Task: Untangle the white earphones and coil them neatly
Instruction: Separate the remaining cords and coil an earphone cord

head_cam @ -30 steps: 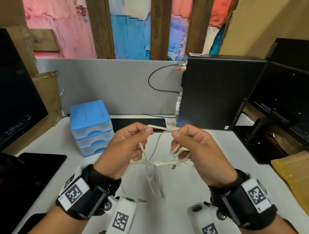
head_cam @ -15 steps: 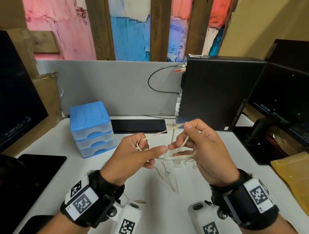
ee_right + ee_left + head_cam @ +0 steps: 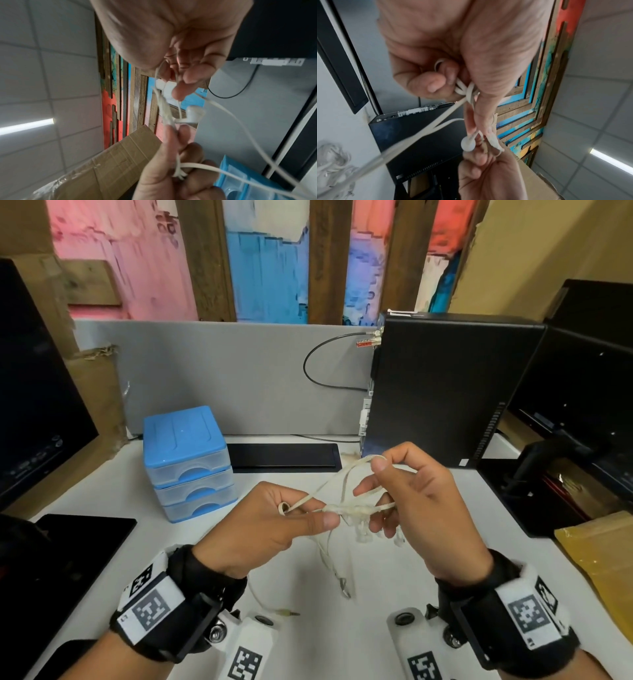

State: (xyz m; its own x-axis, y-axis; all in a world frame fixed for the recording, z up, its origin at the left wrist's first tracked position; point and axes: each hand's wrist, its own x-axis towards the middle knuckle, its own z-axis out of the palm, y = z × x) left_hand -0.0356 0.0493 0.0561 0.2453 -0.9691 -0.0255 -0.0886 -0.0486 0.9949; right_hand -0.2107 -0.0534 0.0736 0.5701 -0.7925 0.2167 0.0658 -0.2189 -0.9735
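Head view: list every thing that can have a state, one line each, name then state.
white earphones: tangled, held above the desk between both hands
audio plug: lying loose on the desk
left hand: pinching the cable
right hand: pinching a raised loop
blue drawer unit: all drawers shut

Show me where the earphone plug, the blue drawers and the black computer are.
earphone plug point(image 3: 289, 613): head view, on the metal tip lying on the desk.
blue drawers point(image 3: 181, 431): head view, on the blue top.
black computer point(image 3: 442, 392): head view, on its broad side panel.
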